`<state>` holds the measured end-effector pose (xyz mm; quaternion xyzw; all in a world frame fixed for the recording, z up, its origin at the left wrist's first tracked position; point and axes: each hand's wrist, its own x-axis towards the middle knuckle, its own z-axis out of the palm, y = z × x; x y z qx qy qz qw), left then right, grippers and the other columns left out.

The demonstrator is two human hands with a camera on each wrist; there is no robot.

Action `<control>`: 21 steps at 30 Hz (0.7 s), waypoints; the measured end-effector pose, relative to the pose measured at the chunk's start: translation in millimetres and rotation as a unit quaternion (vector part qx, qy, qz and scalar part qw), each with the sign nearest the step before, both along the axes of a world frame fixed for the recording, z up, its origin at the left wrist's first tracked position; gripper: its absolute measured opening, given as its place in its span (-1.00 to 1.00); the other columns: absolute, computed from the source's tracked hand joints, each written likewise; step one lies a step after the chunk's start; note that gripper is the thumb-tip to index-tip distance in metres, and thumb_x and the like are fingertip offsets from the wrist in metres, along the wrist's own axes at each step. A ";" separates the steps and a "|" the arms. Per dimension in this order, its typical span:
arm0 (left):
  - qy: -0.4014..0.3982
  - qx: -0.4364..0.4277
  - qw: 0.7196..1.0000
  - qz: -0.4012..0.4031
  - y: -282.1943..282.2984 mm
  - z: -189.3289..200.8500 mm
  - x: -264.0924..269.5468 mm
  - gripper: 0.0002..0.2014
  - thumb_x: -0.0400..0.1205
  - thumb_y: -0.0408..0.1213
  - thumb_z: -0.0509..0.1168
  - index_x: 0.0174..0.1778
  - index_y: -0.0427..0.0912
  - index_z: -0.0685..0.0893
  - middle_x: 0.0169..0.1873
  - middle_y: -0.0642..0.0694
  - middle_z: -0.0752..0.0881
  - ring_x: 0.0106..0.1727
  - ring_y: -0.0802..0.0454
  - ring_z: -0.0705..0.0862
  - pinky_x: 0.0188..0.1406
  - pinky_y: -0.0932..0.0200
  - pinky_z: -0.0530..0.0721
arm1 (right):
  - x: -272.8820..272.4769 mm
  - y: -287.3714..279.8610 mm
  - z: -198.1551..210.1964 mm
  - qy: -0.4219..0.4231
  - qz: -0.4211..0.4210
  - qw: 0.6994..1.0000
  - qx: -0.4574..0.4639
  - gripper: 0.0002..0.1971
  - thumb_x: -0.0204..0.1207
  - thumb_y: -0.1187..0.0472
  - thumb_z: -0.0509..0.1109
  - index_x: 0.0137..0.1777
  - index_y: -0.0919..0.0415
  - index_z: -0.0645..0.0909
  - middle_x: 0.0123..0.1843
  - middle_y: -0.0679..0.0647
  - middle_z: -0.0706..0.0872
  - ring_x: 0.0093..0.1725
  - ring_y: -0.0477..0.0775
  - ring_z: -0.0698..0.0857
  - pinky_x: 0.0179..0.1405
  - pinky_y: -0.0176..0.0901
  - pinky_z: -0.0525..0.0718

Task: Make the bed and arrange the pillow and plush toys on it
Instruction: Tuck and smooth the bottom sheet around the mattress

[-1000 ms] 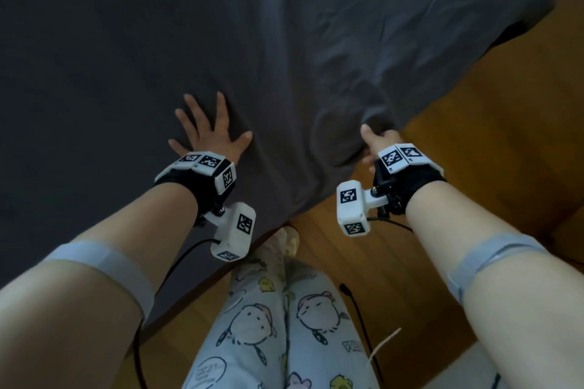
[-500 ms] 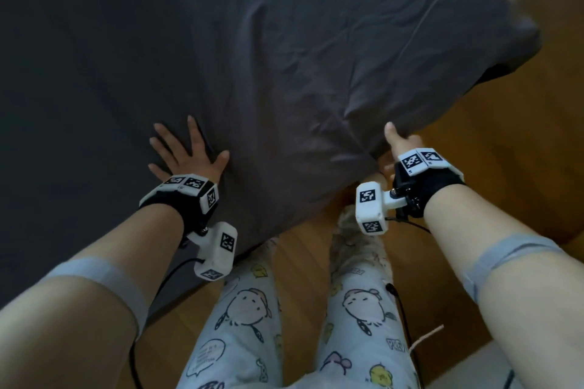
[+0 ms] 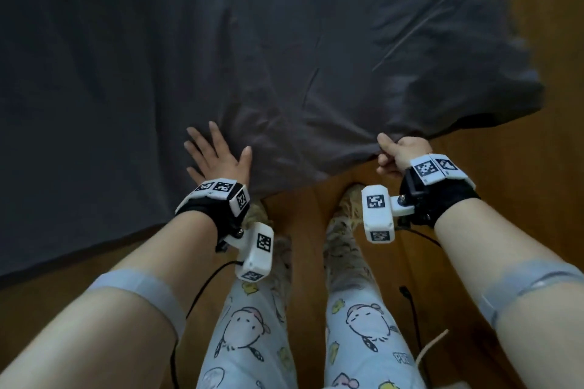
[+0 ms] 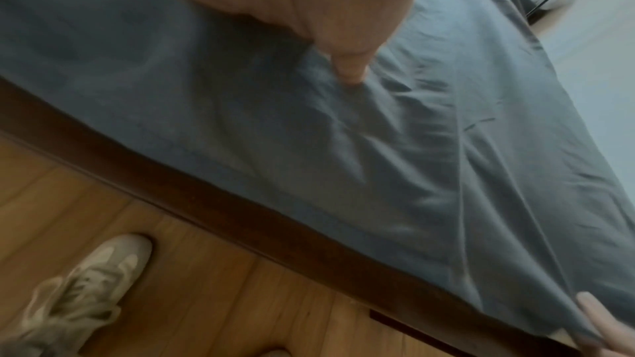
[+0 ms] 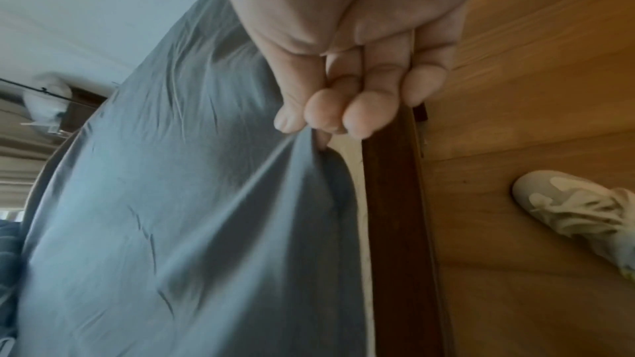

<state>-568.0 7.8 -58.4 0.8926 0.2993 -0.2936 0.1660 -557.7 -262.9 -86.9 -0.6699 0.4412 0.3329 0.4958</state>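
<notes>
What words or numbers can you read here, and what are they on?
None can be read.
On the trousers: a few printed letters low on one leg, too blurred to read.
On the wrist tags: black-and-white square codes, no words or numbers.
On the sheet and shoes: no text visible.

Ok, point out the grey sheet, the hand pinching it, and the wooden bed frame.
grey sheet (image 3: 284, 57), head view, wrinkled middle of the fabric.
right hand (image 3: 399, 153), head view, back of the hand.
wooden bed frame (image 5: 395, 227), right wrist view, dark side rail.
</notes>
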 end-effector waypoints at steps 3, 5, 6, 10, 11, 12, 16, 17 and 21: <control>0.000 -0.005 1.000 -0.001 -3.6 2.0 -0.8 -0.26 0.66 0.02 0.11 0.64 0.03 -0.20 0.64 -0.13 -0.34 0.67 -0.14 -0.29 0.60 -0.28 -0.11 | -8.1 -21.5 -2.2 -0.026 0.014 0.999 -0.013 -0.65 0.58 0.05 0.33 -0.40 0.20 0.50 -0.75 -0.10 0.58 -0.76 -0.18 0.56 -0.65 -0.42 0.61; -0.001 -0.009 1.000 -0.013 -10.1 4.8 -0.4 -0.26 0.66 0.02 0.11 0.64 0.04 -0.20 0.64 -0.13 -0.34 0.67 -0.13 -0.30 0.60 -0.28 -0.11 | -9.3 -27.8 -1.6 -0.035 0.018 0.999 -0.022 -0.66 0.58 0.04 0.33 -0.39 0.17 0.53 -0.74 -0.11 0.59 -0.75 -0.20 0.56 -0.55 -0.35 0.63; -0.002 -0.014 1.000 -0.022 -14.7 6.1 0.1 -0.26 0.66 0.02 0.11 0.64 0.05 -0.20 0.64 -0.12 -0.35 0.67 -0.12 -0.30 0.60 -0.28 -0.12 | -9.4 -28.9 -3.1 -0.036 0.013 0.999 -0.023 -0.66 0.57 0.04 0.34 -0.40 0.17 0.54 -0.74 -0.11 0.59 -0.74 -0.19 0.56 -0.48 -0.30 0.64; 0.001 -0.040 0.996 -0.075 -37.8 12.2 8.6 -0.27 0.67 0.02 0.11 0.63 0.10 -0.20 0.63 -0.07 -0.37 0.66 -0.08 -0.33 0.61 -0.25 -0.15 | -6.6 -25.1 -6.0 -0.028 0.011 0.999 -0.033 -0.68 0.57 0.09 0.35 -0.40 0.18 0.54 -0.72 -0.05 0.59 -0.74 -0.13 0.56 -0.45 -0.23 0.64; 0.002 -0.049 0.995 -0.092 -44.8 13.8 13.5 -0.28 0.67 0.02 0.11 0.63 0.11 -0.20 0.63 -0.05 -0.37 0.66 -0.07 -0.34 0.62 -0.25 -0.15 | -6.0 -26.7 -5.4 -0.015 0.016 0.999 -0.033 -0.72 0.59 0.12 0.32 -0.35 0.17 0.55 -0.65 -0.02 0.62 -0.77 -0.17 0.55 -0.55 -0.30 0.61; 0.001 -0.059 0.992 -0.109 -51.9 14.9 18.9 -0.29 0.67 0.01 0.11 0.63 0.13 -0.19 0.63 -0.03 -0.37 0.66 -0.06 -0.34 0.62 -0.24 -0.15 | -5.7 -31.6 -6.9 0.002 0.012 0.999 -0.035 -0.79 0.61 0.16 0.29 -0.25 0.18 0.56 -0.55 0.01 0.64 -0.79 -0.21 0.54 -0.67 -0.39 0.54; -0.001 -0.077 0.981 -0.176 -82.3 16.6 42.1 -0.32 0.67 0.00 0.10 0.63 0.18 -0.14 0.64 0.01 -0.35 0.67 -0.08 -0.33 0.61 -0.24 -0.12 | 11.4 -71.6 0.9 0.013 -0.063 0.993 -0.098 -0.64 0.67 0.01 0.10 0.19 0.29 0.49 -0.08 0.24 0.69 -0.41 0.09 0.71 -0.51 -0.11 0.62; 0.004 -0.079 0.979 -0.189 -91.0 15.6 47.9 -0.34 0.68 0.00 0.10 0.62 0.19 -0.12 0.64 0.02 -0.34 0.67 -0.09 -0.32 0.61 -0.24 -0.12 | 18.7 -84.0 4.6 0.010 -0.082 0.990 -0.112 -0.55 0.67 -0.08 0.04 0.25 0.30 0.47 -0.01 0.23 0.66 -0.26 0.17 0.69 -0.44 -0.03 0.59; 0.067 -0.068 0.971 -0.219 -123.1 11.6 64.0 -0.37 0.67 0.02 0.12 0.60 0.29 -0.05 0.63 -0.07 -0.39 0.65 -0.20 -0.36 0.59 -0.33 -0.13 | 51.0 -116.5 16.3 0.001 -0.135 0.989 -0.066 -0.53 0.60 -0.23 0.07 0.20 0.17 0.45 -0.13 0.07 0.66 -0.32 0.02 0.66 -0.42 -0.11 0.63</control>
